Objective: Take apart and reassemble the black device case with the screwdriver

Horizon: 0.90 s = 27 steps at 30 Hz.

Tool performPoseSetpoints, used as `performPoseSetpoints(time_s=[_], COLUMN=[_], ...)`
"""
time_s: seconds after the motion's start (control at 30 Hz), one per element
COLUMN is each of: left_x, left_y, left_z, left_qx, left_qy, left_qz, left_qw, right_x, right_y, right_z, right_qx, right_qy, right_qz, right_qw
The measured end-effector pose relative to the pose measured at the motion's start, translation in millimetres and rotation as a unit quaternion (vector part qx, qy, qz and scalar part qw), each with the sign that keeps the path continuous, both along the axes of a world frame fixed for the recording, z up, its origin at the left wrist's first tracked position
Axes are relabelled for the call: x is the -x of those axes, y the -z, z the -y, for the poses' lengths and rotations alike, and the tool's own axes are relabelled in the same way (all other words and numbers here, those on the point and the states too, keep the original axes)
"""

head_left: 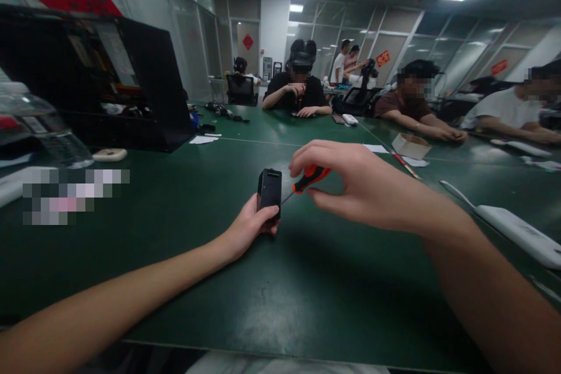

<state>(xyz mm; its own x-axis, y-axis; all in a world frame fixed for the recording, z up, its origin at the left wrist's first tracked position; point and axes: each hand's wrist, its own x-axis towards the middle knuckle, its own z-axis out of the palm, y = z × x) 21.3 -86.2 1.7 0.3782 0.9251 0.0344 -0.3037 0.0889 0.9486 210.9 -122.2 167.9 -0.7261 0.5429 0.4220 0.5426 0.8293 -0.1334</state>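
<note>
My left hand [249,222] is closed round a small black box-shaped device [269,190], its thumb across the lower front. The device stands tilted just above the green table, with a narrow slot near its top. In my right hand [350,181] is a screwdriver [311,178] with a black and orange handle, partly hidden by the fingers. Its thin shaft points down and left to the device's right side. Whether the tip touches the device or only lies beside it, I cannot tell.
The green table [197,310] runs far forward. To the left stand a large black open case [149,82] and a clear plastic bottle [56,128]. On the right lie a white power strip [517,231] and a small open box [411,146]. Several people sit across the table.
</note>
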Motion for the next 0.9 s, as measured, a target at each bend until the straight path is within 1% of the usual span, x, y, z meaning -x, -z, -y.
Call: performPoseSetpoints(time_s=[0.07, 0.13, 0.3, 0.43, 0.5, 0.6, 0.67, 0.8, 0.9], left_x=[0.1, 0.9, 1.4, -0.3, -1.0, -1.9, -2.8, -4.1, -4.3], left_y=[0.1, 1.1, 5.9, 8.3, 8.7, 8.6, 8.4, 8.1, 7.1], left_z=[1.6, 2.3, 4.2, 7.2, 9.0, 12.2, 14.9, 19.0, 19.6], left_qx=[0.001, 0.001, -0.015, -0.018, -0.019, -0.020, -0.022, -0.027, -0.032], left_qy=[0.005, 0.008, 0.014, 0.015, 0.017, 0.027, 0.038, 0.056, 0.052], left_qz=[0.001, 0.002, 0.008, 0.022, 0.024, 0.029, 0.031, 0.018, 0.013], left_qw=[1.000, 1.000, 1.000, 0.999, 0.999, 0.999, 0.999, 0.998, 0.998], right_x=[0.8, 1.1, -3.1, -4.4, -2.8, -0.6, -0.2, 1.5, 5.6], right_y=[-2.4, -2.8, -3.6, -3.4, -1.5, 0.8, -0.1, -6.6, -9.9], right_z=[-0.3, 0.8, 7.7, 9.1, 7.3, 4.7, 5.7, 15.1, 21.7], right_qx=[0.000, -0.015, -0.024, -0.037, -0.060, -0.127, -0.151, -0.124, -0.092], right_qy=[0.007, 0.019, 0.006, 0.023, 0.044, 0.098, 0.113, 0.091, 0.066], right_qz=[0.008, 0.002, 0.015, 0.031, 0.028, 0.017, 0.027, 0.056, 0.055], right_qw=[1.000, 1.000, 1.000, 0.999, 0.997, 0.987, 0.982, 0.987, 0.992])
